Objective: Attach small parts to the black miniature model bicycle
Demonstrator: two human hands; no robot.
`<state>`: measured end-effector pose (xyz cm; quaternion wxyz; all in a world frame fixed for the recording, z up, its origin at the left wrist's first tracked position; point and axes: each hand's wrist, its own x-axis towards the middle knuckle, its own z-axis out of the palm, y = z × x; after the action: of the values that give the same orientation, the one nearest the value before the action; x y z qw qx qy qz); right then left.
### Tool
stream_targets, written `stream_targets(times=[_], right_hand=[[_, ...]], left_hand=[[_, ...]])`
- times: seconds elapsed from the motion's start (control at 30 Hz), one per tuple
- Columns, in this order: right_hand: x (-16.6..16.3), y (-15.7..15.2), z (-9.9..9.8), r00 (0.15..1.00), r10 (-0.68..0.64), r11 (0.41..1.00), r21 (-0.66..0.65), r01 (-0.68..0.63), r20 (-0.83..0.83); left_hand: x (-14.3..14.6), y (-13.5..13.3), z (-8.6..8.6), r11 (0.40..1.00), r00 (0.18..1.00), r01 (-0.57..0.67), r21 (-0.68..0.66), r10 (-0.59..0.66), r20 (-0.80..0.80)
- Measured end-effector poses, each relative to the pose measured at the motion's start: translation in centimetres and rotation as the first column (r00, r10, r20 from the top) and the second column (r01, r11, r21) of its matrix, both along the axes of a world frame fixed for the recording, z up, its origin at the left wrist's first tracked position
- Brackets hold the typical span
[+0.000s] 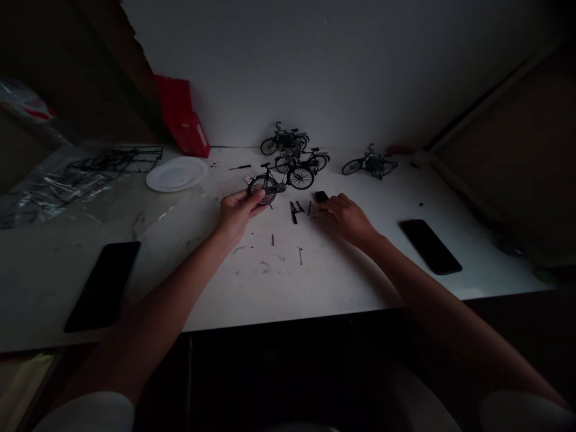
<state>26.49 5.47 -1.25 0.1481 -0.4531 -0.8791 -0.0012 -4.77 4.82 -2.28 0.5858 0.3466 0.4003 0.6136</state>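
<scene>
Although light is poor, the model bicycle is found held up over the near middle of the worktop, saddle uppermost. It is judged light and stiff, probably plastic, with thin spokes and slender frame tubes likely to bend or snap under pressure; the frame near the cranks would be the sounder place to take hold. The left hand has its grip closed on one wheel, thumb on the near face and fingers behind, the opposite end unsupported. The right hand is lowered beside a small dark block, fingers bent; whether its grip is closed on anything cannot be determined. Loose black parts lie between the hands. Beyond stand other model bicycles, with a white plate and red box toward the left.
</scene>
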Motion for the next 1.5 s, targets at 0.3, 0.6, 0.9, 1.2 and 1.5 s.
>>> stream_targets(times=[0.3,0.6,0.9,1.2,1.5], right_hand=[[-0.5,3.1,0.2,0.979,0.167,0.985,-0.068,-0.159,0.118],[-1.0,3.6,0.9,0.947,0.174,0.985,-0.058,-0.165,0.268],[-1.7,2.9,0.9,0.855,0.154,0.978,0.045,-0.202,0.495],[-1.1,3.0,3.0,0.947,0.152,0.978,-0.184,-0.102,0.283],[-1.2,2.8,2.3,0.958,0.093,0.982,-0.184,-0.044,0.270]], left_hand=[[0.0,0.0,0.1,1.000,1.000,-0.008,-0.014,0.008,-0.002],[0.2,0.0,-0.1,1.000,1.000,0.000,-0.020,0.000,-0.011],[0.3,-0.1,-0.2,1.000,1.000,0.009,-0.018,-0.010,-0.012],[0.4,-0.2,-0.2,1.000,1.000,0.008,-0.026,-0.008,-0.013],[0.2,-0.1,-0.5,1.000,1.000,0.012,-0.014,-0.012,-0.028]])
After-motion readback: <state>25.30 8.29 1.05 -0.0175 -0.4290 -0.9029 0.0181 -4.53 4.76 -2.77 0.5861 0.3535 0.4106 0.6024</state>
